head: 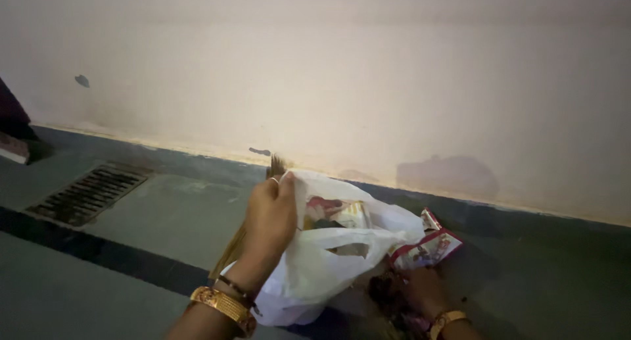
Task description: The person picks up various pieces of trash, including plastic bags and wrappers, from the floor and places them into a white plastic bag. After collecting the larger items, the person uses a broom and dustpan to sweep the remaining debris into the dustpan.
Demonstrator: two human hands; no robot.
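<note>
My left hand (269, 221) pinches the upper rim of a white plastic bag (322, 267) and holds its mouth up off the floor. Coloured wrappers show inside the bag. A bundle of straw-like broom bristles (278, 164) pokes up behind that hand and runs down beside my wrist. My right hand (411, 291) is low at the bag's right side, fingers closed on a red and white printed wrapper (430, 248). Both wrists wear gold bangles.
A pale wall (368, 83) rises right behind the bag. The grey floor (171, 215) has a metal drain grate (89, 192) at the left and a dark step line crossing in front. A dark object sits at the far left edge.
</note>
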